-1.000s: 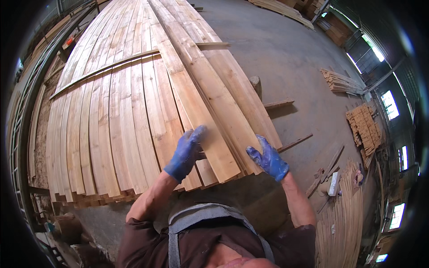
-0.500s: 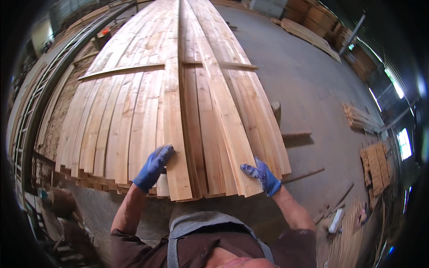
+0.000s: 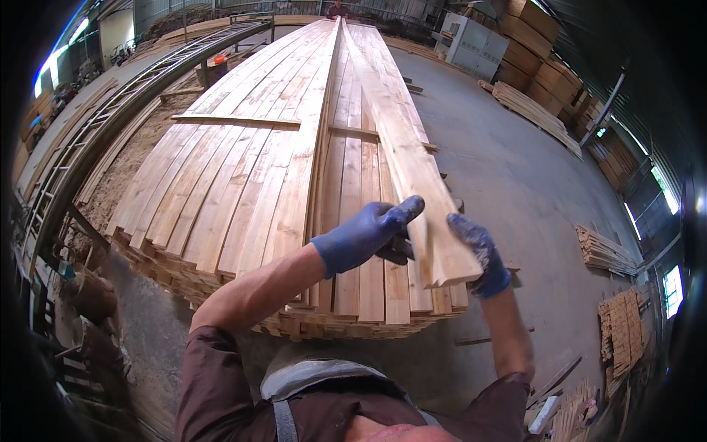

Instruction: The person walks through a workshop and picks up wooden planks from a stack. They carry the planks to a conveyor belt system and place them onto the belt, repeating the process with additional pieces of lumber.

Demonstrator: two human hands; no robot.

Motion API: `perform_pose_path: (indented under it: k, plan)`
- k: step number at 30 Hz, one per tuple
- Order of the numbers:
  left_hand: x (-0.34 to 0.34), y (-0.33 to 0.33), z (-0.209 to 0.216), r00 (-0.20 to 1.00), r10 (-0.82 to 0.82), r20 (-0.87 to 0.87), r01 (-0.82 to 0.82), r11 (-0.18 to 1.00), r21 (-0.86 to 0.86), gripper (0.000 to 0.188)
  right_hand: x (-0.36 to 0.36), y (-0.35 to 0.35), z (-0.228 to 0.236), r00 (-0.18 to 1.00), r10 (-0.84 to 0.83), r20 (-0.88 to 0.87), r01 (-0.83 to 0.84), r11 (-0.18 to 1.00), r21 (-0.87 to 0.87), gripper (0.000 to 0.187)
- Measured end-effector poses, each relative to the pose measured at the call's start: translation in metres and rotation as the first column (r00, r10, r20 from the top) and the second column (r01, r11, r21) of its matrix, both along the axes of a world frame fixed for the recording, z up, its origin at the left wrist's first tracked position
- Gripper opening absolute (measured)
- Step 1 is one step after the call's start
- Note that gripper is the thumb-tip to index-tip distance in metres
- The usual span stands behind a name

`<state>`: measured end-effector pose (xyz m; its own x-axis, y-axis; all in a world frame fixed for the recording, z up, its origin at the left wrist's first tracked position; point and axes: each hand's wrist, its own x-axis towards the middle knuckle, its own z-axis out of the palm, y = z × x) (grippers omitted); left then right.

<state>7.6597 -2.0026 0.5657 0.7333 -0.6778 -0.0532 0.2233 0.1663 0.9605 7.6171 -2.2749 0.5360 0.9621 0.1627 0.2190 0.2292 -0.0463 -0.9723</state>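
A long pale wooden board (image 3: 434,239) runs away from me along the right side of a wide stack of boards (image 3: 250,199). Its near end is raised above the stack and tilted. My right hand (image 3: 482,254), in a blue work glove, is closed around the board's right edge near that end. By the opposite edge, my left hand (image 3: 368,236), gloved in blue too, has thumb and fingers apart. Its upper tip overlaps the board, but I see no closed grip. Another raised board (image 3: 313,147) lies lengthwise on the stack, left of my left hand.
Thin cross strips (image 3: 236,120) lie across the stack. A person (image 3: 337,9) stands at its far end. Left of it runs a metal ladder-like frame (image 3: 140,103). On the right are the concrete floor (image 3: 508,155), timber bundles (image 3: 622,331) and a grey cabinet (image 3: 475,46).
My left hand has left the middle board and crossed right to the other one. That board's near end has been lifted and shifted right, with my right hand at its edge.
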Motion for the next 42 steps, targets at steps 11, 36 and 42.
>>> perform_pose_path:
  k: [11,36,42]
  plan:
    - [0.016,0.058,0.042,1.0,0.015,-0.002,-0.014,0.935,-0.354,0.053,0.017,0.065,0.108,0.999,-0.047,0.004,0.045,0.978,0.206,0.036]
    - [0.033,0.271,-0.12,0.901,0.412,-0.136,-0.4,0.91,0.108,0.069,0.065,0.268,-0.123,0.926,-0.346,0.148,0.376,0.865,-0.331,0.059]
    - [0.038,0.251,-0.102,0.906,0.419,-0.067,-0.415,0.907,0.068,0.053,0.069,0.303,-0.15,0.877,-0.466,0.117,0.469,0.776,-0.421,0.07]
